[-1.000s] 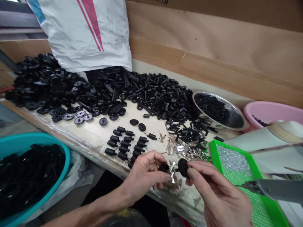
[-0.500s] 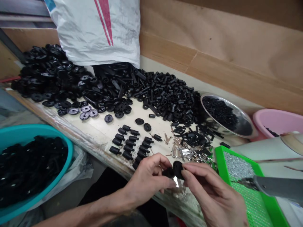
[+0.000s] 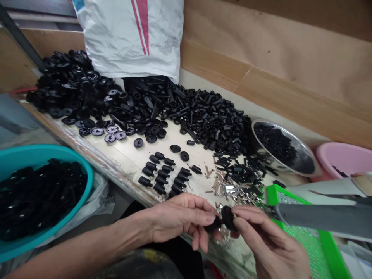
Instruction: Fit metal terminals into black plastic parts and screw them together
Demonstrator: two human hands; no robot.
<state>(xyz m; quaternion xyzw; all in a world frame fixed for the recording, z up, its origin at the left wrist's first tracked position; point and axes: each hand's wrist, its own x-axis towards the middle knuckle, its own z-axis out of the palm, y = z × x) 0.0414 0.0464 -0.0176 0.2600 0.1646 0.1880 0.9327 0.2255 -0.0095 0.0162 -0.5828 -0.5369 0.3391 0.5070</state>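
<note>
Near the table's front edge, my left hand [image 3: 188, 217] is closed on a small black plastic cylinder [image 3: 213, 224], partly hidden by the fingers. My right hand [image 3: 270, 240] pinches a round black plastic disc [image 3: 228, 217] between thumb and fingertips. The disc stands on edge against the end of the cylinder; whether the two are joined I cannot tell. Just beyond my hands lie rows of black cylinders with thin stems [image 3: 161, 176] and two loose black discs [image 3: 184, 156]. Small shiny metal strips [image 3: 229, 190] are scattered close to my right hand.
Black discs, levers and short tubes [image 3: 215, 120] are heaped along the back beneath a white sack [image 3: 136, 42]. To the right stand a steel bowl [image 3: 308, 166], a pink basin [image 3: 343, 155], a green tray [image 3: 334, 252] and a grey power screwdriver [image 3: 314, 219]. A teal tub [image 3: 88, 174] is at left.
Both hands have shifted slightly right in view, bringing the cylinder and disc along. My left hand has turned, its lower fingers now hanging looser. The screwdriver sits higher and further left in view.
</note>
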